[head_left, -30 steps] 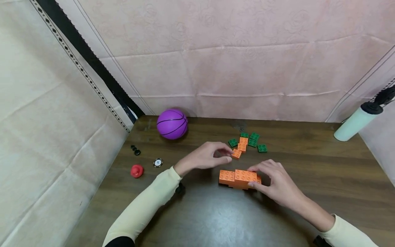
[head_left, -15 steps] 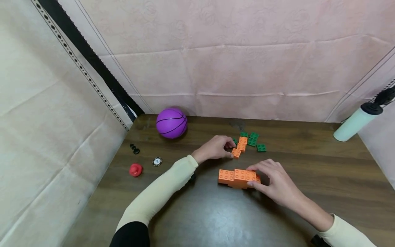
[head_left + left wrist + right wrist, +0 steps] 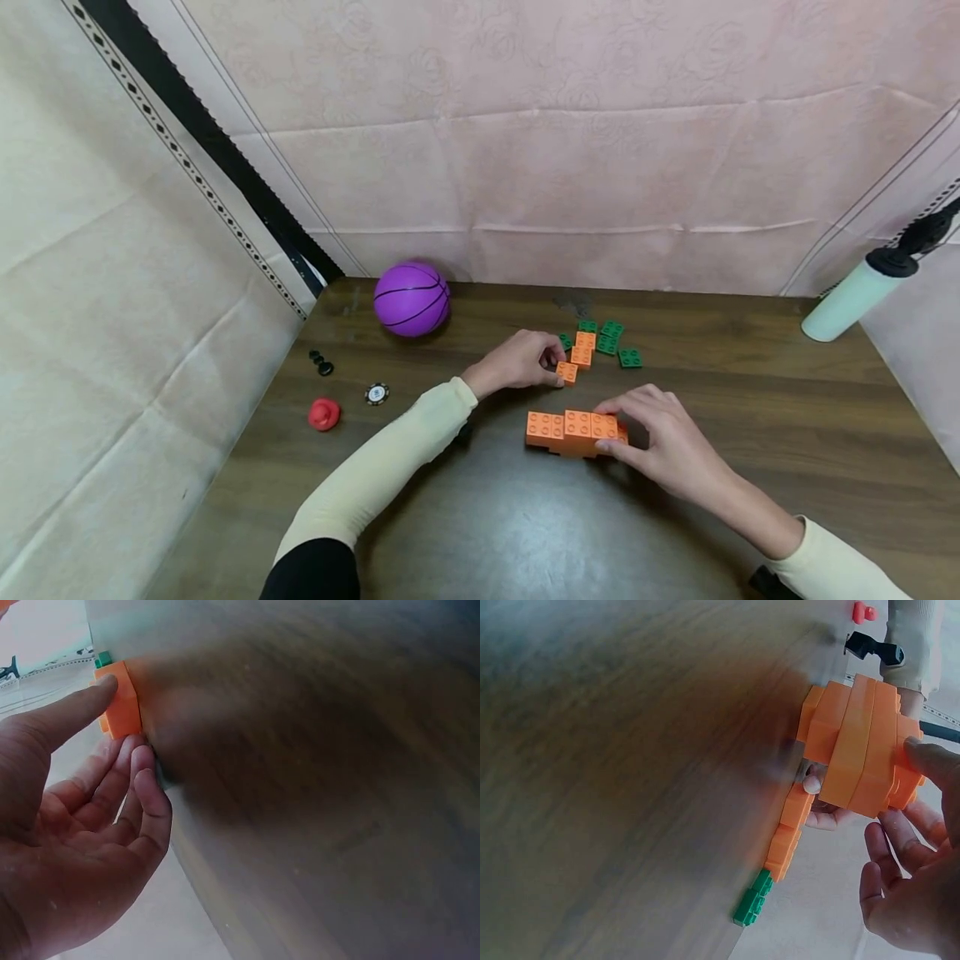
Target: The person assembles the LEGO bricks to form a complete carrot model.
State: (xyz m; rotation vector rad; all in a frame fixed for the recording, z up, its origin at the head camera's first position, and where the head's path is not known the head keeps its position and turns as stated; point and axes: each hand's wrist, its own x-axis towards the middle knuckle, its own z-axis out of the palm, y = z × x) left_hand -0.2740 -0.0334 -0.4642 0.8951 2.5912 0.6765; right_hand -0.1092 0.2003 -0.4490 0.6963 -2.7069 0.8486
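Note:
My left hand (image 3: 517,362) pinches a small orange toy brick (image 3: 567,372) at the near end of the loose bricks. In the left wrist view the thumb presses one side of this brick (image 3: 124,712), with fingertips at its lower edge. My right hand (image 3: 663,433) holds the right end of a stepped block of joined orange bricks (image 3: 577,433), thumb on the near side and fingers behind. The right wrist view shows the block (image 3: 847,742) built in several layers. Just beyond the left hand's brick lie two more orange bricks (image 3: 582,357).
Several green bricks (image 3: 607,344) lie around the loose orange ones. A purple ball (image 3: 412,299) stands at the back left. Farther left are a poker chip (image 3: 377,394), a red knobbed piece (image 3: 324,414) and a small black object (image 3: 322,363). A mint bottle (image 3: 851,300) is at right.
My left hand has moved forward and right to the nearest loose orange brick and taken hold of it between thumb and fingers. The right hand stays on the orange block.

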